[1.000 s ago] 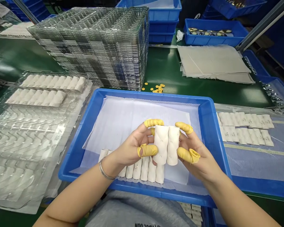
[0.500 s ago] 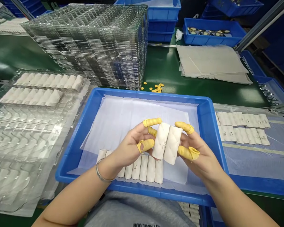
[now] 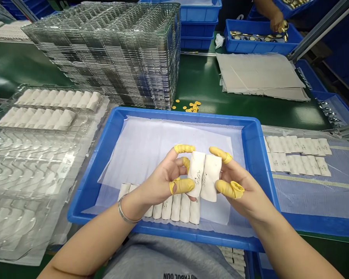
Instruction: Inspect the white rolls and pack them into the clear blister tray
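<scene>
1. Held up two white pieces, the left piece [image 3: 196, 172] and the right piece [image 3: 211, 179], above the blue tray [image 3: 192, 239], just right of its middle. Set them side by side, nearly touching and slightly tilted, with dark marks facing near; likely paired so to bring both marked faces into view at once.
2. Pinched the left piece at its left edge with the left hand [image 3: 163, 180], thumb low, index finger high; pinched the right piece at its right edge likewise with the right hand [image 3: 239, 179]. Gripped only outer edges, presumably to leave the faces uncovered. Could not tell how the fingers behind bore on the backs.
3. Wore yellow finger covers [image 3: 184, 186] on thumbs and some fingers, perhaps for a cleaner grip.
4. Had a row of similar pieces [image 3: 177, 209] along the tray's near side, partly hidden by the left forearm [image 3: 104, 232], apparently packed flank to flank for order. Had pale sheets [image 3: 168, 135] spread beneath, probably as protection.
5. Saw more marked pieces [image 3: 296, 166] in two rows at the right. Saw a clear moulded tray [image 3: 26, 170] at the left, with its two far rows filled, likely shaped to stop shifting.
6. Noted nested clear trays [image 3: 113, 58] far left, loose yellow discs [image 3: 193, 108] beyond the tray, and flat sheets [image 3: 258, 71] far right.
7. Glimpsed a co-worker's hand [image 3: 276, 21] over a far blue bin [image 3: 250, 48].
</scene>
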Demonstrator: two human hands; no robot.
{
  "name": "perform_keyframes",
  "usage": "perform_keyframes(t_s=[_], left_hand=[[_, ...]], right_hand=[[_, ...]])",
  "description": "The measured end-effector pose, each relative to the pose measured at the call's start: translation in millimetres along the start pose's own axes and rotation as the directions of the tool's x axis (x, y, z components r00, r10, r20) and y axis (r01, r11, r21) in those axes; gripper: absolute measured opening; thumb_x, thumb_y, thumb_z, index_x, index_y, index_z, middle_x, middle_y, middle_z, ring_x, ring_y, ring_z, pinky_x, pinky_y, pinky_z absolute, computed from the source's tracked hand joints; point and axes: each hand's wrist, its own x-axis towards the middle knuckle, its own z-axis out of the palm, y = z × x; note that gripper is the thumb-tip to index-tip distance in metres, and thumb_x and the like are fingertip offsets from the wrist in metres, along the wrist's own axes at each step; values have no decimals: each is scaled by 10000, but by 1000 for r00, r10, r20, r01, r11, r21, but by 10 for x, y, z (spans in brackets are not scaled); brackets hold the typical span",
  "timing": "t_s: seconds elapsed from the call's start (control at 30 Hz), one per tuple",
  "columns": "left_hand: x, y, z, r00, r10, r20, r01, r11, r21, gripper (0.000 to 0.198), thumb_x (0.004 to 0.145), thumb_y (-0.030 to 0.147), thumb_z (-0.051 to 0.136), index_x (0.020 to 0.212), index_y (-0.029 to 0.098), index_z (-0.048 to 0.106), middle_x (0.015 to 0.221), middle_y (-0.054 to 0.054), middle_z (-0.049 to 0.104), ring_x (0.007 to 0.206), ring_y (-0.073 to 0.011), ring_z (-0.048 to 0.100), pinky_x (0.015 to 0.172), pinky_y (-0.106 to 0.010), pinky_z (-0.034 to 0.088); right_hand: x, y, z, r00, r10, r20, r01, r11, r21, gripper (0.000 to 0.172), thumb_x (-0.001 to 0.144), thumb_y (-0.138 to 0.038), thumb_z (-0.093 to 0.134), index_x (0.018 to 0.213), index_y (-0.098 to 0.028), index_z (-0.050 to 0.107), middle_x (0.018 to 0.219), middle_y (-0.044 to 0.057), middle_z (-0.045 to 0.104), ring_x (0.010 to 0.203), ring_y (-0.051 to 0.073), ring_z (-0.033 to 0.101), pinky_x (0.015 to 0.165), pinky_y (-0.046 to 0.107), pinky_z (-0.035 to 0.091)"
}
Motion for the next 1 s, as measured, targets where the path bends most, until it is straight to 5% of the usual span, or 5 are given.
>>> perform_keyframes(t_s=[0.17, 0.47, 0.6, 0.7, 1.0], left_hand=[[0, 39, 12, 1000, -17, -25, 16, 999, -32, 634, 878, 248, 823, 1384, 323, 449, 1114, -24, 620, 761, -114, 679, 581, -207, 647], [-17, -10, -1, 996, 90, -3, -89, 987, 136, 530, 926, 258, 784, 1393, 319, 541, 1175, -55, 662, 846, -137, 691, 664, -227, 630], [-47, -81, 10, 903, 428, 15, -355, 727, 587, 410, 935, 164, 756, 1305, 324, 682, 1231, -50, 745, 1089, -203, 711, 912, -329, 606], [-49, -82, 44, 828, 547, 123, -445, 509, 737, 335, 974, 170, 695, 1279, 305, 722, 1219, -62, 798, 1118, -256, 738, 1004, -458, 585], [-14, -12, 70, 743, 636, 207, -507, 334, 794, 334, 974, 203, 733, 1304, 253, 717, 1167, -78, 826, 1053, -219, 784, 935, -368, 632]], right_hand=[[5, -66, 22, 998, 53, -45, -50, 997, 54, 523, 909, -402, 882, 1377, -425, 651, 1022, -5, 712, 644, 140, 634, 646, 301, 622], [17, 45, 29, 994, -103, -26, 100, 991, -92, 491, 933, -384, 872, 1367, -433, 646, 1110, 17, 748, 813, 184, 717, 693, 312, 636], [-34, 174, 40, 932, -354, -77, 311, 889, -336, 524, 950, -224, 849, 1376, -468, 666, 1240, 14, 750, 1151, 235, 724, 879, 363, 649], [-65, 209, 25, 883, -469, -16, 400, 770, -497, 466, 962, -224, 834, 1361, -425, 701, 1247, 39, 780, 1182, 278, 730, 1012, 454, 609], [-58, 233, -36, 829, -553, 83, 476, 620, -624, 412, 970, -207, 809, 1343, -355, 720, 1228, 61, 804, 1131, 304, 765, 963, 470, 630]])
